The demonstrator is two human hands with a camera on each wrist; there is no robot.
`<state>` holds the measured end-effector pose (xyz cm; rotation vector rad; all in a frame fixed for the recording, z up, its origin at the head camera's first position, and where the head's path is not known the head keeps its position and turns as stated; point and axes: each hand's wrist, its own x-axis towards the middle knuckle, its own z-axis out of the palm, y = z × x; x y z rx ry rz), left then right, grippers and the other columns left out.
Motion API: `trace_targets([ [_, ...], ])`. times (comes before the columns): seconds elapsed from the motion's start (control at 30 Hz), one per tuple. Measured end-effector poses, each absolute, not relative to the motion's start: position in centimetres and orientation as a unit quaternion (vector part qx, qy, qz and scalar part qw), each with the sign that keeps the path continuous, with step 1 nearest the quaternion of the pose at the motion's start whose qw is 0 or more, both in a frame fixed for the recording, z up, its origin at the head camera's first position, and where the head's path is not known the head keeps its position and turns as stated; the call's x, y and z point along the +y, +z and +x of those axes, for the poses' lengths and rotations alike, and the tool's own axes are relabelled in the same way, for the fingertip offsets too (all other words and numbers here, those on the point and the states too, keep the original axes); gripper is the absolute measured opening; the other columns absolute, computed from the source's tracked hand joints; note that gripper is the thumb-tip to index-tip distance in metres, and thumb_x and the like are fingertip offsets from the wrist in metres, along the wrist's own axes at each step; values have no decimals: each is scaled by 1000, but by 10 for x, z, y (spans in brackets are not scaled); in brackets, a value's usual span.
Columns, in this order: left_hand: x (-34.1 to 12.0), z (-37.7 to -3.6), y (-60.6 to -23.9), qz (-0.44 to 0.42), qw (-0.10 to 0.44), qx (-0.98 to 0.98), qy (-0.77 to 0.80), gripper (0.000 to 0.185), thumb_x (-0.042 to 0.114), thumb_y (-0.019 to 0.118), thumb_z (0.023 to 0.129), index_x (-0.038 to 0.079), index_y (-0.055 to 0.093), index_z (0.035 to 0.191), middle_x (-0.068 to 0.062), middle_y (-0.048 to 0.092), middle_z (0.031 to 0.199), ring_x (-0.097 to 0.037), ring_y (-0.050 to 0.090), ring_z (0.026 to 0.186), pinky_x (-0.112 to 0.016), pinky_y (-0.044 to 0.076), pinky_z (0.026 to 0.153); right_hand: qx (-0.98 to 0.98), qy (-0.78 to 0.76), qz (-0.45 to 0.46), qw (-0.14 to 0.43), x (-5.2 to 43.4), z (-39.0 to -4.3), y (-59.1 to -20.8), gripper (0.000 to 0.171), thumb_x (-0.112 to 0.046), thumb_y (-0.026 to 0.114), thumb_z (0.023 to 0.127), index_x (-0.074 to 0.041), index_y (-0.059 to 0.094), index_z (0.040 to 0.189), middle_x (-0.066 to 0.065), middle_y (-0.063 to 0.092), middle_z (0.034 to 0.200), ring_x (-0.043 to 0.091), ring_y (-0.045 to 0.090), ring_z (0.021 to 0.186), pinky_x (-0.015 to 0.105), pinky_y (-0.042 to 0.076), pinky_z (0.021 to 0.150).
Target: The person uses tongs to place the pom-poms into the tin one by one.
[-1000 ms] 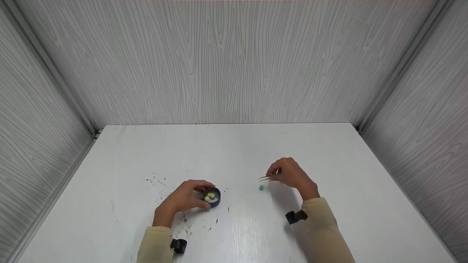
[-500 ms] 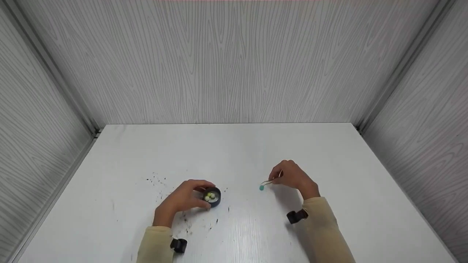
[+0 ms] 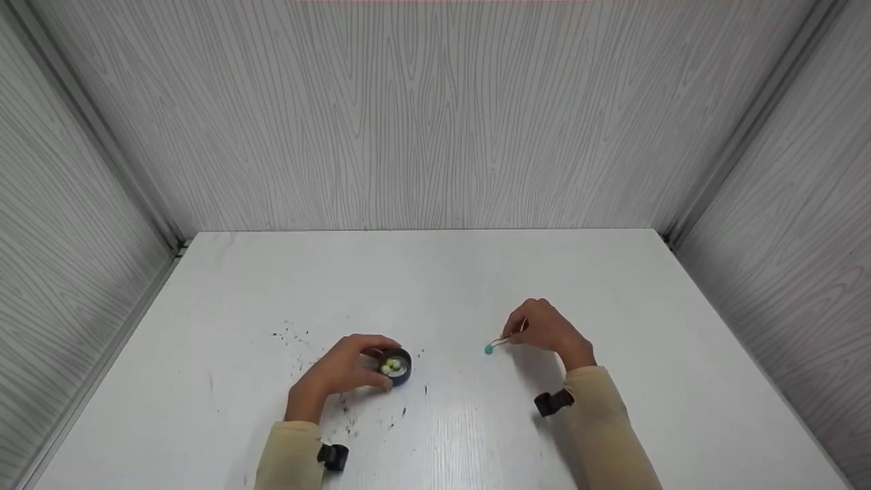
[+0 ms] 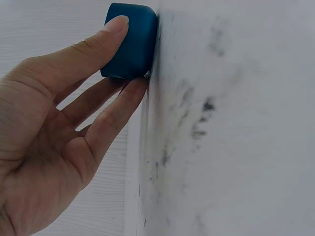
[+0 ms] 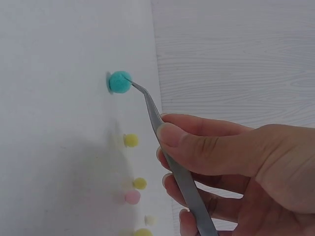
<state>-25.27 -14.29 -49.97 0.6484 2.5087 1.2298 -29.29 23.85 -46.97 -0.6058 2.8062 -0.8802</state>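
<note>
Right hand [image 3: 544, 330] pinching steel tweezers [image 5: 170, 152], tips closed on teal pom-pom [image 5: 119, 81] right of centre on table [image 3: 612, 286]. Probably soft, light, springy: best gripped gently across middle. Left hand [image 3: 340, 371] gripping blue cup [image 3: 397, 366].

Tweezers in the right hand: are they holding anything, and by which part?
The tweezers in the right hand have their tips on the side of a teal pompom; whether it is pinched cannot be told.
</note>
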Motion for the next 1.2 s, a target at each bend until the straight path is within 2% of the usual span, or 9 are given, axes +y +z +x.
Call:
trace_targets([
  [0.3,-142,-254,-500,221,140,863,433,56,12,88,80,15,68,133,-8,70,133,-36,63,127,-61,46,111,935,-292,-188,65,237,-292,-467,14,4,79,84,-8,83,86,7,77,86,13,57,76,28,49,71],
  [0.8,-142,-253,-499,220,136,863,434,57,12,89,80,14,68,133,-8,70,133,-36,63,127,-59,47,110,936,-297,-186,42,226,-288,-457,14,2,79,85,-11,84,88,6,78,89,13,58,78,29,50,71],
  [1.2,-142,-251,-498,223,136,864,431,56,12,88,80,14,69,133,-8,71,132,-37,64,127,-61,47,110,926,-301,-226,-8,212,-280,-451,14,2,80,84,-10,84,88,3,78,89,13,62,82,27,52,74],
])
